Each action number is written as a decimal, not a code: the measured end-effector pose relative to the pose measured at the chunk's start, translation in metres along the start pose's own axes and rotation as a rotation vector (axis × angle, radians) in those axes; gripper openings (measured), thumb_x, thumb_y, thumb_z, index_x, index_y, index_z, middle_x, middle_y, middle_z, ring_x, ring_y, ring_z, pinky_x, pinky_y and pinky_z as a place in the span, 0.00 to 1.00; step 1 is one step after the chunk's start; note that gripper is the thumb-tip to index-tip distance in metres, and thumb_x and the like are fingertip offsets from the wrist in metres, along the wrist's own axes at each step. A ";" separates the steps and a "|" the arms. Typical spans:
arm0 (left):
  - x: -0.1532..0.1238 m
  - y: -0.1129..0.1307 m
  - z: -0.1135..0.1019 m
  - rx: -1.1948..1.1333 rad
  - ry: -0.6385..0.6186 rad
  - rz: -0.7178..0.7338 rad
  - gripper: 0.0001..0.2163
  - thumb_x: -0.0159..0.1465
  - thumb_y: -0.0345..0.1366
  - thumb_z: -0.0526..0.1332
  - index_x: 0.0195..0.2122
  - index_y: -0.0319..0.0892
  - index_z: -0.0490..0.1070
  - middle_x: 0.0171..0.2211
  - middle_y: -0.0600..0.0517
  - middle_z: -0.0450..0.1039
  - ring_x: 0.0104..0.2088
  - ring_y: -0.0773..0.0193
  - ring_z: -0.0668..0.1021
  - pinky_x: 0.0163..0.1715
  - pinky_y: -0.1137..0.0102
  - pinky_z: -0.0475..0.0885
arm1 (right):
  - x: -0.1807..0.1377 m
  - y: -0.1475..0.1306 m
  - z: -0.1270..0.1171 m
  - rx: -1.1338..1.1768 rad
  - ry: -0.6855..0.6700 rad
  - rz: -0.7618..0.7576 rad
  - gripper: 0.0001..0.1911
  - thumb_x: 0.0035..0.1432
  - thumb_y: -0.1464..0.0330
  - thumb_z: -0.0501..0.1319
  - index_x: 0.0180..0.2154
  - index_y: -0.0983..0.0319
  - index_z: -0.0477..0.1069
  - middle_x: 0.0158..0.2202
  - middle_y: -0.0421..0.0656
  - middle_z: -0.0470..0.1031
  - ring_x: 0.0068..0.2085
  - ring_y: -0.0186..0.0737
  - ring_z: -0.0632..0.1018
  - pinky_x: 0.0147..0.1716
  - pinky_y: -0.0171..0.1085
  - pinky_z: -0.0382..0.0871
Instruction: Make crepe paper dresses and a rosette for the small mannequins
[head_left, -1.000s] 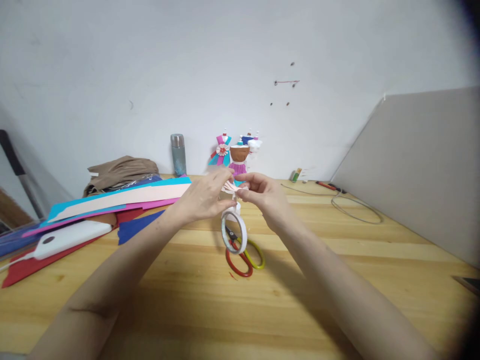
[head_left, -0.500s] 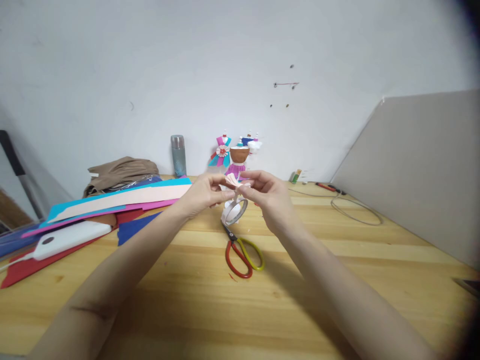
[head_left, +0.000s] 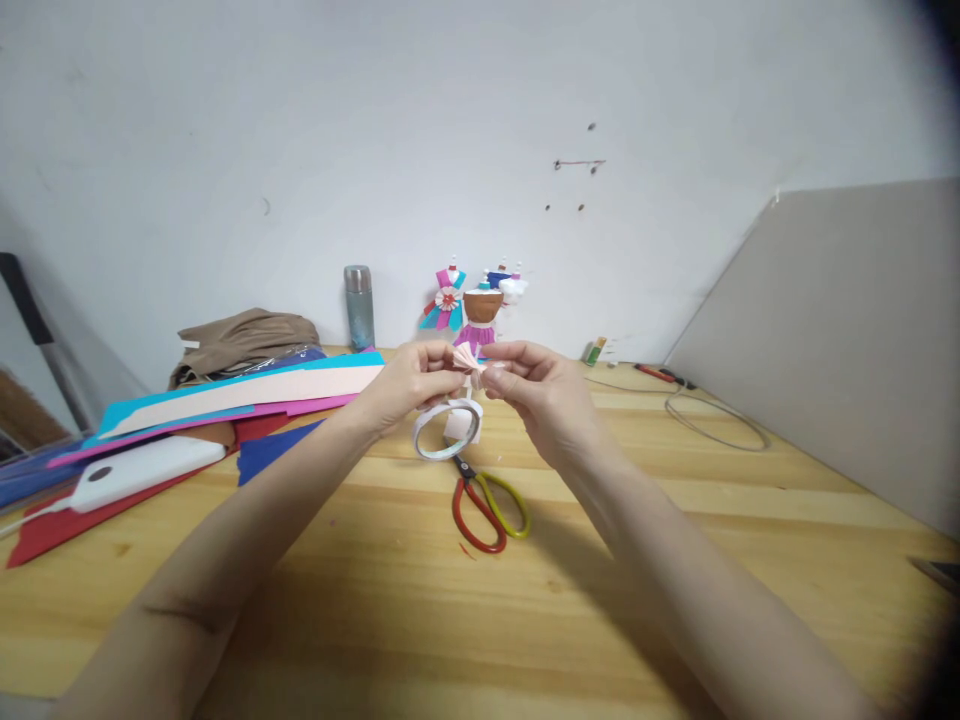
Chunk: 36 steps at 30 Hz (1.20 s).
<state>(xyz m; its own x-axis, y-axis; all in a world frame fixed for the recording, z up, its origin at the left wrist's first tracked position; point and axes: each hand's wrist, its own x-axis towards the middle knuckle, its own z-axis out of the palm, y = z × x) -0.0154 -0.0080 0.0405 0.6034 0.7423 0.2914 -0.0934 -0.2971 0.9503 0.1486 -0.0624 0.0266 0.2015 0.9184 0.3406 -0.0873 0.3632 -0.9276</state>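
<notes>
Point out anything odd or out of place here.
The tape roll looks odd: tilted beneath the left hand and right hand, it seems to dangle from a strip rather than rest on the table. Tiny red scraps lie near the scissors.

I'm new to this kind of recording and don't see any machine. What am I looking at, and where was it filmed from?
There is no machine here: the arms belong to a person working bare-handed. Every picture comes from one camera worn on the head, looking forward and down.

The left hand and right hand hold a small pleated piece of pale pink paper between them. Below it, a roll of white tape seems to hang by its loose end.

On the wooden table lie scissors with one red and one yellow handle. Coloured sheets are stacked at the left. Toward the wall stand a flask and several miniature dress forms in colourful outfits.
</notes>
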 end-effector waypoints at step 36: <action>0.002 -0.011 0.001 -0.318 -0.059 -0.080 0.15 0.44 0.39 0.77 0.26 0.34 0.77 0.17 0.56 0.65 0.15 0.80 0.58 0.17 0.78 0.47 | -0.007 -0.015 -0.007 -0.489 -0.024 -0.440 0.06 0.53 0.68 0.62 0.24 0.59 0.69 0.23 0.38 0.72 0.28 0.36 0.74 0.32 0.38 0.69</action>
<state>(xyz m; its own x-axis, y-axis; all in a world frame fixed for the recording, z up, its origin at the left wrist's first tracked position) -0.0123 -0.0035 0.0310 0.6629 0.7167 0.2165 -0.2809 -0.0299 0.9593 0.1549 -0.0757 0.0374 0.0950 0.7053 0.7025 0.4530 0.5977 -0.6614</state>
